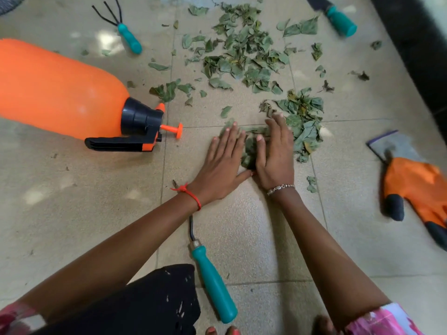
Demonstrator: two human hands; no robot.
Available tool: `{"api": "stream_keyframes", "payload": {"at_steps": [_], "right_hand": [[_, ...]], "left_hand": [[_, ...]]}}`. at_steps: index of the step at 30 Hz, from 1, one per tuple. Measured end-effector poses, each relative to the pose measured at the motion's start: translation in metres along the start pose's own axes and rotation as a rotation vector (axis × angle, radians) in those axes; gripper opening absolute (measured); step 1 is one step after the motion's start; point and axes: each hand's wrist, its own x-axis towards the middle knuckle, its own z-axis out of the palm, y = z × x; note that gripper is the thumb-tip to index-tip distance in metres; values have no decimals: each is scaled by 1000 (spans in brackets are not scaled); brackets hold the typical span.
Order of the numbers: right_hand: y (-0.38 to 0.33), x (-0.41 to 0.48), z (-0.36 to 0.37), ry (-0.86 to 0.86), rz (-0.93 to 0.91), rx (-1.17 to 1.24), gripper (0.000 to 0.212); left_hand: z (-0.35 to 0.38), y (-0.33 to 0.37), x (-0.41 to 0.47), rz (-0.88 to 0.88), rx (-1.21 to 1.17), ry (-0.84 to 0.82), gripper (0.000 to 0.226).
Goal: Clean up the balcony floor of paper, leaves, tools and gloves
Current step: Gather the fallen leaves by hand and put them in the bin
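Pressing leaf clump (250, 151) btw left hand (223, 163) and right hand (275, 153), both flat, fingers straight, just right of sprayer (60, 88) nozzle. Big leaf heap (244, 52) beyond, up-right of sprayer. Risk of dropping crumbs on lifting: only squeezing sideways, no cupping underneath. Risk too of scattering leaf heap w/ a hasty sweep. Untouched glove (416, 187) far right of sprayer.
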Motion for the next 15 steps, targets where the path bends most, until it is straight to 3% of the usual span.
{"api": "stream_keyframes", "payload": {"at_steps": [3, 6, 10, 13, 15], "right_hand": [[17, 8, -12, 178, 211, -162, 47], [37, 13, -19, 94, 426, -247, 63], [37, 19, -8, -44, 346, -114, 64], [35, 36, -11, 38, 273, 257, 51], [48, 56, -17, 131, 286, 281, 45]], "left_hand": [[4, 3, 16, -161, 38, 89, 104], [9, 5, 33, -259, -9, 70, 116], [10, 9, 59, -144, -92, 104, 114], [6, 9, 82, -17, -157, 124, 105], [3, 4, 101, 40, -167, 136, 103]]}}
